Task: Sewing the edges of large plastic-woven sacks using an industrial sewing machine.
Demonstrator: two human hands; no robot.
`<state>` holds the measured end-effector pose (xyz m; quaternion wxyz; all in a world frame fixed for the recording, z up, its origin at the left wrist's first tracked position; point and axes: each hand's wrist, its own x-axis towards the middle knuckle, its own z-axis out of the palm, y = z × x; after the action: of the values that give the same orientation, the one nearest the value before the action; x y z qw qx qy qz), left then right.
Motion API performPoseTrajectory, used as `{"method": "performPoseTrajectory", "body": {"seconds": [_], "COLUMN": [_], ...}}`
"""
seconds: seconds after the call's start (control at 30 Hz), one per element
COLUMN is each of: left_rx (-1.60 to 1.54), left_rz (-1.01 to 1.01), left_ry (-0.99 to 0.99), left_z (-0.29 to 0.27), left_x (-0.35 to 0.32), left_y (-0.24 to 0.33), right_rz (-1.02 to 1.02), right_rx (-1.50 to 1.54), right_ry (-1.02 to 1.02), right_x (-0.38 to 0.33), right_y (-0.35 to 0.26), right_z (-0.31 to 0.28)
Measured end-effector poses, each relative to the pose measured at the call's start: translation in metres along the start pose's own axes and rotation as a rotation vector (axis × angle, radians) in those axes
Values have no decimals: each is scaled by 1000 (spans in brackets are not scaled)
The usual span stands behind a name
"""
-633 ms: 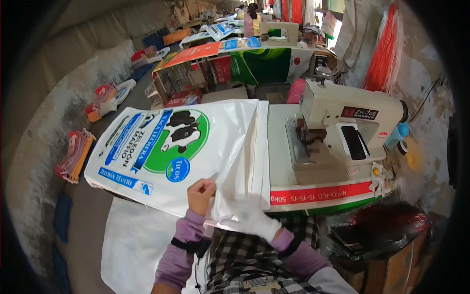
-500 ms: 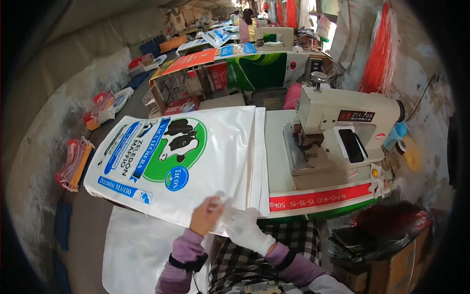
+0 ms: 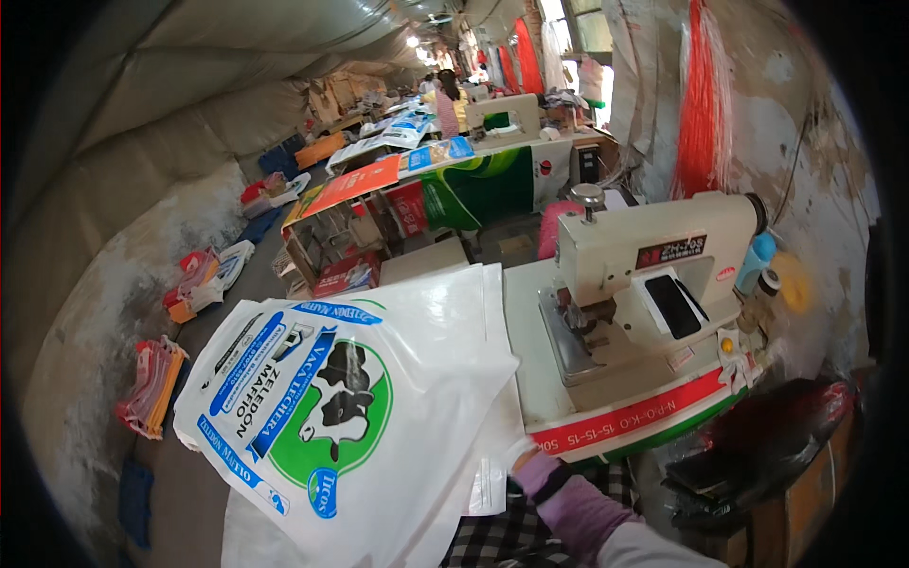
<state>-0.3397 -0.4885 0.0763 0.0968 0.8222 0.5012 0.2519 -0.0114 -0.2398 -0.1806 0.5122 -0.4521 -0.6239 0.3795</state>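
Beside the cream sewing machine, the purple-sleeved right hand, mostly hidden, shows at the right edge of a creased, printed white sack, its grip indeterminable.

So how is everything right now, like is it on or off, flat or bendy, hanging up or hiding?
Cow-print bag: bent, not lying flat
Right hand: gloved, mostly hidden by the bag; its fingers can't be seen
Left hand: out of sight
Sewing machine: upright; can't tell if it's on
Phone: screen dark
Red strands: hanging
Ceiling lamp: lit
Dark plastic bundle: crumpled
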Motion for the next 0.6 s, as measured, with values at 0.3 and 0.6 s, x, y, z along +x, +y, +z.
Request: {"method": "performPoseTrajectory", "body": {"seconds": [0.3,0.6], "left_rx": [144,70], "left_rz": [-26,-203], "left_ry": [96,48], "left_z": [5,-7], "left_x": [-50,-61], "left_y": [-34,-29], "right_rz": [-55,-285], "right_rx": [220,-596], "right_ry": [290,561], "right_x": [13,50], "right_y": [-138,-170], "right_z": [-76,-98]}}
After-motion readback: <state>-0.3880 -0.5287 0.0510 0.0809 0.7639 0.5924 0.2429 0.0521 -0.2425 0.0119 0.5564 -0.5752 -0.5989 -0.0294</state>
